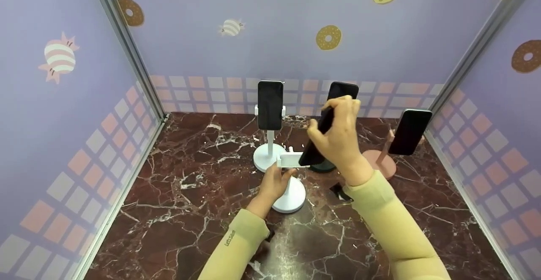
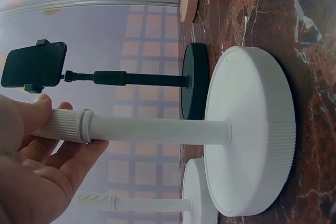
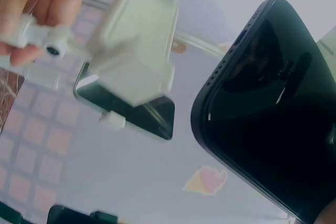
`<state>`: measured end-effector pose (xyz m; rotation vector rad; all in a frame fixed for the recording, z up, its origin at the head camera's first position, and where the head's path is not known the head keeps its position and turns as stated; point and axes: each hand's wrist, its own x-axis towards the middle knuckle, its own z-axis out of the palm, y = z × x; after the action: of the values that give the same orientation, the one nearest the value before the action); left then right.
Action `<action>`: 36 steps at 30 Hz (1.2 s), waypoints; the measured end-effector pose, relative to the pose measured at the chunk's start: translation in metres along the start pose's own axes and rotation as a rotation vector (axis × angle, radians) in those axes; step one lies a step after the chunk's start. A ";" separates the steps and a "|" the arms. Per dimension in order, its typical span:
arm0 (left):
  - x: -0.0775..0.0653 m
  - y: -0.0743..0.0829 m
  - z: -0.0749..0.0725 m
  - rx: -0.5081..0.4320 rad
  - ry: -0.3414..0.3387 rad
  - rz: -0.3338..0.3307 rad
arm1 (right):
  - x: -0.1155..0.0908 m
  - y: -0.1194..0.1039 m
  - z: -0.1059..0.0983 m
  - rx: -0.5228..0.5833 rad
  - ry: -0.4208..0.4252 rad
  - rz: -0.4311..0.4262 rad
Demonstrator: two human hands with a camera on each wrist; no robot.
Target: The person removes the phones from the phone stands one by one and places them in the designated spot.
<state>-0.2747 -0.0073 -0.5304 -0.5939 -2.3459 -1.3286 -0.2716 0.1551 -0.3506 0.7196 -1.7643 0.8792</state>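
Note:
My left hand grips the ribbed upper post of a white phone stand, just under its cradle. The stand's round base rests on the marbled table. My right hand holds a black smartphone by its edges, thumb on one side and fingers on the other. The phone is tilted, its lower end overlapping the right side of the white cradle in the head view. In the right wrist view the phone is apart from the cradle, which carries no phone.
Behind stands another white phone stand bearing a phone. A dark green stand with a phone is partly hidden by my right hand. At right, a pink stand bears a phone. Patterned walls enclose the table.

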 end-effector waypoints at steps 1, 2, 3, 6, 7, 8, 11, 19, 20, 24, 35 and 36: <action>0.000 0.000 0.000 0.014 0.008 0.016 | -0.001 0.002 -0.002 -0.002 0.003 0.007; -0.001 -0.001 0.000 0.030 0.017 0.028 | -0.003 0.004 -0.005 -0.005 0.006 0.013; -0.002 -0.001 -0.001 0.044 0.026 0.037 | -0.004 0.007 -0.007 -0.010 0.008 0.020; -0.004 -0.001 -0.006 0.086 0.054 0.039 | -0.010 0.015 -0.015 -0.033 0.010 0.040; -0.004 -0.001 -0.009 0.091 0.062 0.027 | -0.013 0.019 -0.017 -0.044 0.010 0.046; -0.005 -0.001 -0.012 0.092 0.070 0.011 | -0.016 0.022 -0.019 -0.058 0.006 0.052; -0.006 -0.003 -0.024 0.090 0.090 -0.023 | -0.027 0.034 -0.025 -0.106 -0.009 0.068; -0.005 -0.016 -0.070 0.065 0.112 -0.112 | -0.067 0.062 -0.041 -0.228 -0.118 0.165; -0.004 -0.018 -0.076 0.060 0.113 -0.134 | -0.073 0.065 -0.043 -0.245 -0.137 0.180; 0.001 -0.029 -0.101 0.089 0.158 -0.183 | -0.096 0.078 -0.051 -0.297 -0.202 0.228; 0.017 -0.070 -0.166 0.130 0.236 -0.369 | -0.152 0.113 -0.068 -0.349 -0.329 0.316; 0.017 -0.074 -0.171 0.139 0.244 -0.371 | -0.155 0.116 -0.068 -0.355 -0.346 0.308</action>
<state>-0.3084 -0.1874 -0.4918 0.0506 -2.3886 -1.2847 -0.2782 0.2871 -0.5078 0.3850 -2.3102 0.6360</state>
